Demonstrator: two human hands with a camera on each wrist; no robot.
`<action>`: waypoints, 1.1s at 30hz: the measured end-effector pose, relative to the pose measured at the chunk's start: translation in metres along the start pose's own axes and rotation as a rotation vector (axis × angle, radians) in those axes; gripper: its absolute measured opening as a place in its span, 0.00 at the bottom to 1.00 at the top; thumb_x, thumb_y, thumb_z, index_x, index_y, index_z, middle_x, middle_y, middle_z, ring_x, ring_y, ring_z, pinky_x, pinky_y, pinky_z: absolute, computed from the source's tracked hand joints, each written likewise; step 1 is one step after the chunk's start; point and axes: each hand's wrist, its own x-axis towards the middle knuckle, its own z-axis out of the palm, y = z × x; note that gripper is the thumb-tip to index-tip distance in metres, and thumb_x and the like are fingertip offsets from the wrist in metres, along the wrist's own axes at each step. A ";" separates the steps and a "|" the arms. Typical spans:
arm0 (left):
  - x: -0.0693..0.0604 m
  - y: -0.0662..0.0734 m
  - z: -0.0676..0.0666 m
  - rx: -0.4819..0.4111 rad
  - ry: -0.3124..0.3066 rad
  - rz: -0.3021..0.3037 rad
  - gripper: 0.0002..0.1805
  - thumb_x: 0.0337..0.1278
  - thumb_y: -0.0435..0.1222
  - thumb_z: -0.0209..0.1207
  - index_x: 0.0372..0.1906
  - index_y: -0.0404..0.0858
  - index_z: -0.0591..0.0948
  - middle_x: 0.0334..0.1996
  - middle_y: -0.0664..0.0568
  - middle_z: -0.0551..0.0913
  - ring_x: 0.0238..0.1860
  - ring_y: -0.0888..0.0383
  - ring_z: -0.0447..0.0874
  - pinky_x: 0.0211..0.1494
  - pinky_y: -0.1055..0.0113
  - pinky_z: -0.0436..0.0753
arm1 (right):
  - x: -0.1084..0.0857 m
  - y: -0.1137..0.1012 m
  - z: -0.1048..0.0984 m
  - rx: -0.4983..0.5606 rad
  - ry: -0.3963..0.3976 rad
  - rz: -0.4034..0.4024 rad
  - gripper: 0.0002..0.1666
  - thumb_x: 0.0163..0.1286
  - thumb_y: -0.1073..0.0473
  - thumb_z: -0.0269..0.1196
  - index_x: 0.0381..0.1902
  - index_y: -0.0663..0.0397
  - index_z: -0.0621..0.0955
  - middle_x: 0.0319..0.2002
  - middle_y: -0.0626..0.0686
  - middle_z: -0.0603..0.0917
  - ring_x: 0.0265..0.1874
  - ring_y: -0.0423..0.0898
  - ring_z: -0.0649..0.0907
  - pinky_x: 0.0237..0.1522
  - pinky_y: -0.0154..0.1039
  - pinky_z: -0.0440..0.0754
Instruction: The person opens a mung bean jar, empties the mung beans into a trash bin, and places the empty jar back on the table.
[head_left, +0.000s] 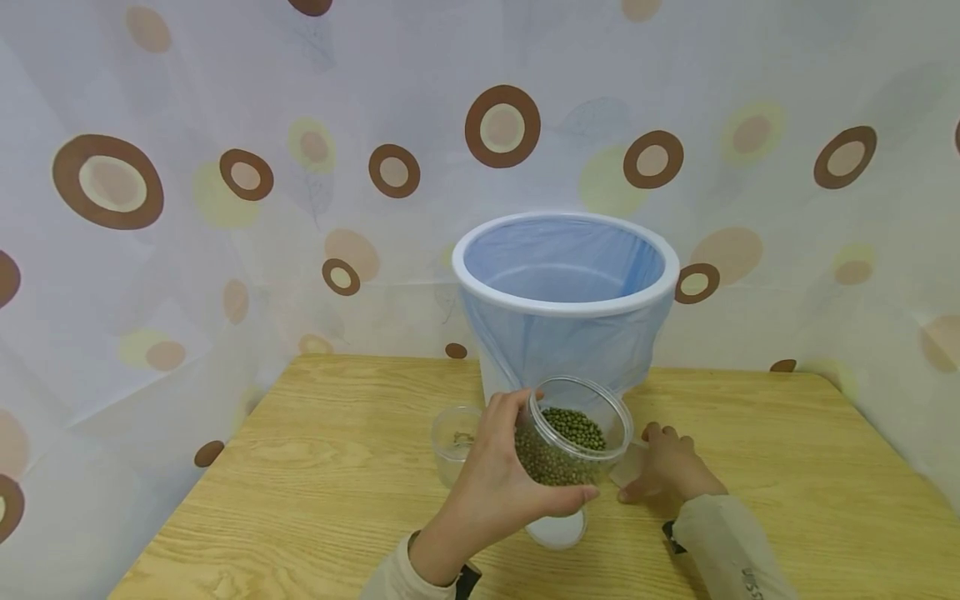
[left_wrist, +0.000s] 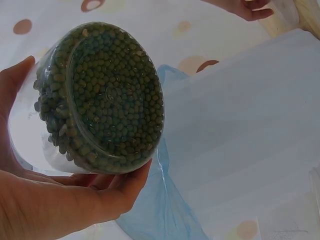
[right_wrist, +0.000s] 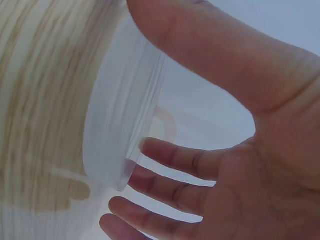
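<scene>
My left hand (head_left: 495,479) grips a clear round plastic jar (left_wrist: 60,60) of green mung beans (head_left: 573,427), thumb and fingers around its side. The jar is tilted, its open mouth facing up and towards me, in front of a bin. To its right, low over the table, my right hand (head_left: 667,467) spans a translucent plastic lid (right_wrist: 120,110), thumb at one edge and fingertips at the other. Those fingers are fairly straight in the right wrist view, and the thumb's tip is cut off. Under the jar lies a round white lid (head_left: 557,531).
A white bin (head_left: 566,307) lined with a blue plastic bag (head_left: 570,342) stands at the table's back. Left of my left hand is a clear container (head_left: 448,457) with small bits inside. A patterned curtain (head_left: 315,83) hangs behind the wooden table (head_left: 315,467).
</scene>
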 end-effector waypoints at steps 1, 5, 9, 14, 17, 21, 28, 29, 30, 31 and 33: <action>0.000 0.000 0.000 -0.001 -0.001 0.000 0.48 0.30 0.41 0.79 0.63 0.42 0.67 0.50 0.54 0.69 0.52 0.59 0.68 0.57 0.59 0.71 | 0.000 0.000 0.000 -0.006 0.001 0.001 0.60 0.32 0.45 0.83 0.54 0.76 0.67 0.45 0.72 0.71 0.43 0.68 0.70 0.42 0.64 0.74; 0.000 0.001 0.000 -0.001 -0.004 -0.005 0.48 0.30 0.41 0.78 0.63 0.42 0.67 0.50 0.54 0.69 0.52 0.59 0.68 0.57 0.58 0.71 | -0.001 0.001 0.000 -0.014 -0.006 0.014 0.61 0.32 0.43 0.82 0.56 0.74 0.66 0.46 0.72 0.70 0.43 0.68 0.68 0.40 0.64 0.72; 0.000 0.002 -0.001 0.001 -0.006 -0.006 0.48 0.30 0.42 0.79 0.63 0.42 0.67 0.51 0.55 0.69 0.52 0.59 0.68 0.57 0.58 0.71 | -0.002 0.000 -0.001 -0.014 -0.008 0.021 0.62 0.32 0.42 0.82 0.57 0.72 0.66 0.46 0.72 0.70 0.42 0.67 0.68 0.40 0.63 0.72; 0.000 0.002 -0.002 -0.012 -0.004 -0.006 0.48 0.30 0.41 0.79 0.63 0.42 0.67 0.51 0.54 0.68 0.52 0.58 0.68 0.57 0.58 0.71 | -0.004 -0.002 -0.005 -0.013 -0.025 0.009 0.62 0.34 0.41 0.81 0.58 0.72 0.65 0.46 0.73 0.70 0.43 0.69 0.69 0.41 0.64 0.73; 0.000 0.002 -0.003 -0.021 0.000 -0.013 0.48 0.30 0.42 0.79 0.63 0.42 0.67 0.52 0.54 0.68 0.53 0.58 0.68 0.56 0.58 0.72 | -0.006 -0.003 -0.007 -0.011 -0.053 0.011 0.64 0.35 0.39 0.80 0.60 0.72 0.64 0.47 0.74 0.70 0.45 0.71 0.69 0.42 0.66 0.74; -0.001 0.002 -0.004 -0.022 -0.002 -0.019 0.48 0.31 0.42 0.78 0.63 0.42 0.66 0.52 0.53 0.67 0.53 0.58 0.68 0.56 0.58 0.72 | -0.006 0.000 -0.011 -0.023 -0.078 0.010 0.64 0.41 0.36 0.77 0.62 0.74 0.62 0.49 0.78 0.68 0.48 0.76 0.68 0.44 0.69 0.72; 0.001 0.003 -0.008 -0.022 -0.019 -0.021 0.48 0.31 0.42 0.78 0.64 0.42 0.66 0.53 0.52 0.67 0.53 0.57 0.67 0.56 0.58 0.71 | -0.009 0.003 -0.026 0.006 -0.061 0.017 0.55 0.59 0.34 0.64 0.60 0.80 0.63 0.53 0.84 0.64 0.51 0.83 0.66 0.49 0.70 0.69; 0.002 0.003 -0.010 -0.024 -0.020 -0.021 0.48 0.31 0.42 0.79 0.64 0.42 0.66 0.53 0.53 0.67 0.53 0.57 0.67 0.56 0.58 0.71 | -0.009 0.004 -0.029 0.021 -0.057 0.015 0.53 0.62 0.35 0.63 0.60 0.81 0.64 0.53 0.83 0.65 0.51 0.81 0.67 0.49 0.68 0.70; 0.002 0.003 -0.011 -0.026 -0.023 -0.023 0.48 0.31 0.42 0.79 0.63 0.42 0.66 0.53 0.53 0.67 0.53 0.57 0.67 0.55 0.58 0.71 | -0.010 0.004 -0.031 0.037 -0.049 0.008 0.51 0.64 0.36 0.61 0.59 0.81 0.65 0.53 0.83 0.66 0.51 0.80 0.69 0.48 0.66 0.72; 0.003 0.003 -0.013 -0.028 -0.026 -0.022 0.48 0.31 0.42 0.79 0.63 0.42 0.66 0.52 0.53 0.67 0.52 0.58 0.67 0.55 0.59 0.72 | -0.010 0.004 -0.034 0.050 -0.037 -0.003 0.48 0.66 0.38 0.60 0.57 0.81 0.66 0.53 0.82 0.68 0.50 0.78 0.71 0.47 0.64 0.73; 0.004 0.002 -0.016 -0.030 -0.033 -0.015 0.48 0.30 0.42 0.79 0.63 0.42 0.67 0.52 0.53 0.67 0.52 0.58 0.68 0.55 0.59 0.71 | -0.011 0.005 -0.040 0.059 -0.009 -0.032 0.42 0.69 0.42 0.58 0.55 0.82 0.68 0.50 0.79 0.72 0.48 0.74 0.75 0.45 0.61 0.76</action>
